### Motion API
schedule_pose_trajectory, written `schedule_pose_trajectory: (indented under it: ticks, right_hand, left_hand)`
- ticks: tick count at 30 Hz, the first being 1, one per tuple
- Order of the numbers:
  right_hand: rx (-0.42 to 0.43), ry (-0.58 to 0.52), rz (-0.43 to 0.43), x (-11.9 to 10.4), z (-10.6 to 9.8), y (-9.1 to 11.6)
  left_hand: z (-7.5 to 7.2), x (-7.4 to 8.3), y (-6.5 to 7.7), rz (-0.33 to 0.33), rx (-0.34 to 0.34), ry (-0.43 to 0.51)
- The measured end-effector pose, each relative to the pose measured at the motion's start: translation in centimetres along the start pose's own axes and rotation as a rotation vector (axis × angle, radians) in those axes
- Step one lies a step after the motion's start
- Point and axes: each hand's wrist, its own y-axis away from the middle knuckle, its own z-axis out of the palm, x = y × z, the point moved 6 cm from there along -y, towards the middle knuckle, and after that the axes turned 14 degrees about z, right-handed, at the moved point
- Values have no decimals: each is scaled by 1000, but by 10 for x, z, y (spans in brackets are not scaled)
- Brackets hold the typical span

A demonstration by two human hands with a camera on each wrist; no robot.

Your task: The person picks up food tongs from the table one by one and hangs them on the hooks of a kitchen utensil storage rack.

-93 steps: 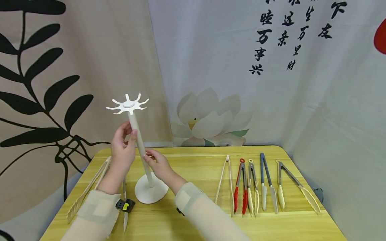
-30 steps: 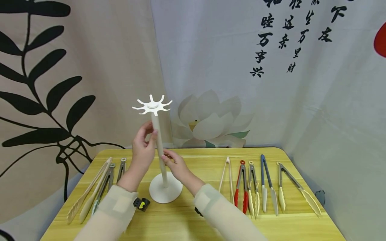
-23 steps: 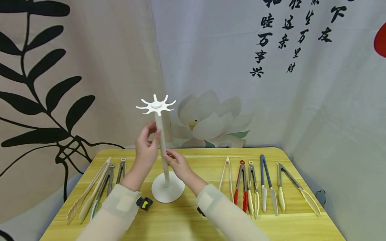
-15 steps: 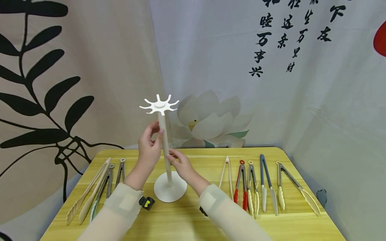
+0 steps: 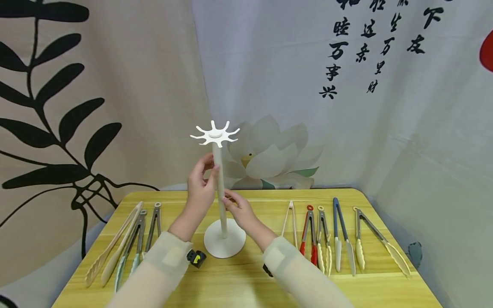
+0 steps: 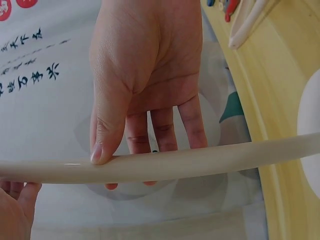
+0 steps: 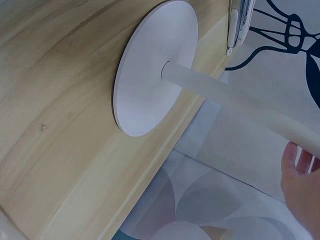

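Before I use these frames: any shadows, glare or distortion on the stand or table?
Head: soft shadows across the near side of the table, pole looks straight; left wrist: a small highlight on the pole, which looks slightly bowed, probably lens distortion; right wrist: thin dark shadow along the left edge of the base.

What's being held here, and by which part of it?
The white stand, by its pole: left hand higher up, right hand lower down.
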Motion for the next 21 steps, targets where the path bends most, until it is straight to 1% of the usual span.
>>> schedule_pose_trajectory:
  ticks: [2,4,11,14,17,21]
  right_hand:
    - [5,-4,-7,0,-3,1]
    - [12,-4,-9,1,-6,2]
    - [31,11,6,4,-15,4]
    - [33,13,8,6,-18,5]
    - [32,7,9,6,-21,6]
    - [36,8,21,7,-25,8]
  left_hand:
    - [3,9,-1,6,-9,-7]
    - [6,11,-2,4,-16,-2]
    - [14,10,-1,-17,-30,16]
    - [17,8,-1,-15,-35,12]
    - [20,9,-1,-5,-34,14]
    - [24,14,-2,27,-39,13]
